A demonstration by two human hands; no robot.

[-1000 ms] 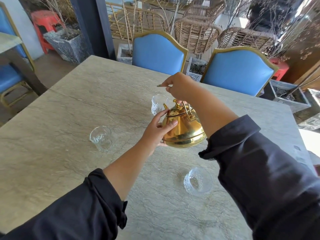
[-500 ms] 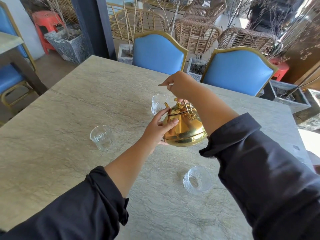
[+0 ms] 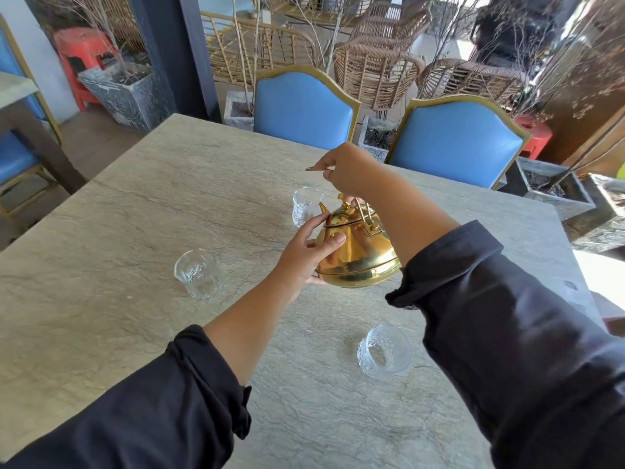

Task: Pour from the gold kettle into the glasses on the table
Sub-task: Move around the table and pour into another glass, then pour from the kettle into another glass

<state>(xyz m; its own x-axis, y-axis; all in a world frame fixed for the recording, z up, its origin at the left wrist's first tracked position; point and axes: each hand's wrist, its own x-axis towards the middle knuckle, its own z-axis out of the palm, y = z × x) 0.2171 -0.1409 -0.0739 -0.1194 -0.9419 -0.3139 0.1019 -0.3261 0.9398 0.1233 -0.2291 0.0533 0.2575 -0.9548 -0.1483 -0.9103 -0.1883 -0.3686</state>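
The gold kettle [image 3: 362, 255] hangs just above the stone table [image 3: 135, 204], tilted with its spout toward the far glass [image 3: 306, 206]. My right hand [image 3: 351, 167] grips the kettle's raised handle from above. My left hand [image 3: 304, 252] cups the kettle's left side, thumb on the body and fingers under the base. A second glass [image 3: 199, 274] stands to the left of the kettle. A third glass [image 3: 384, 352] stands near me on the right. All three glasses look empty, and no stream shows at the spout.
Two blue chairs with gold frames [image 3: 304, 106] [image 3: 456, 143] stand at the table's far edge. Grey stone planters [image 3: 554, 187] sit past the right edge, and wicker chairs [image 3: 375, 69] behind. Another table and blue chair are at the far left.
The kettle has risen a little and leans slightly more toward the far glass. Both hands keep the same hold on it.
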